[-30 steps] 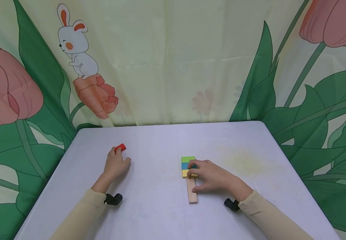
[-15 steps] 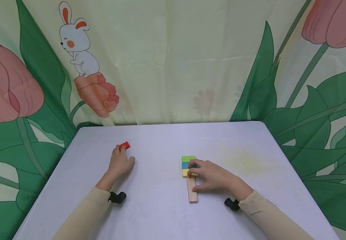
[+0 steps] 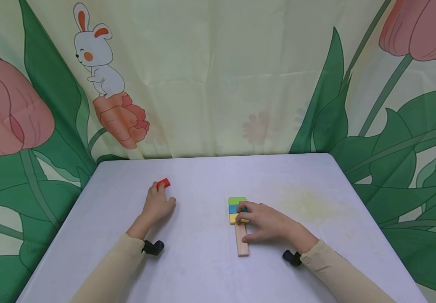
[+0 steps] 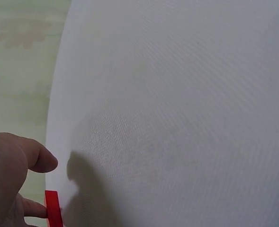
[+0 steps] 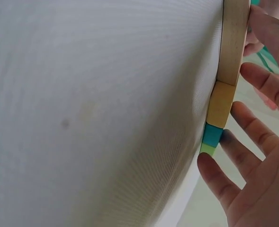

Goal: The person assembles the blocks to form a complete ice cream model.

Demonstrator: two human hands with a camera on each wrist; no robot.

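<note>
A small red block (image 3: 163,183) lies near the back left of the table, also cut off at the bottom of the left wrist view. My left hand (image 3: 157,207) touches it with the fingertips, the thumb held apart from it. Right of centre, a green block (image 3: 237,200), a blue block (image 3: 233,208), a yellow block (image 3: 233,218) and a long plain wooden block (image 3: 242,246) lie in a row running toward me. My right hand (image 3: 268,223) rests along this row from the right. Its fingers are spread on the blocks, and the thumb is at the plain one.
White cloth covers the table (image 3: 199,269). Behind it hangs a curtain (image 3: 210,84) printed with tulips and a rabbit. Each wrist wears a small black camera; the left one (image 3: 153,247) and the right one (image 3: 291,258) sit just above the cloth.
The red block has slid right and slightly away from me, my left hand moving along with it. My right hand and the row of blocks have stayed in place.
</note>
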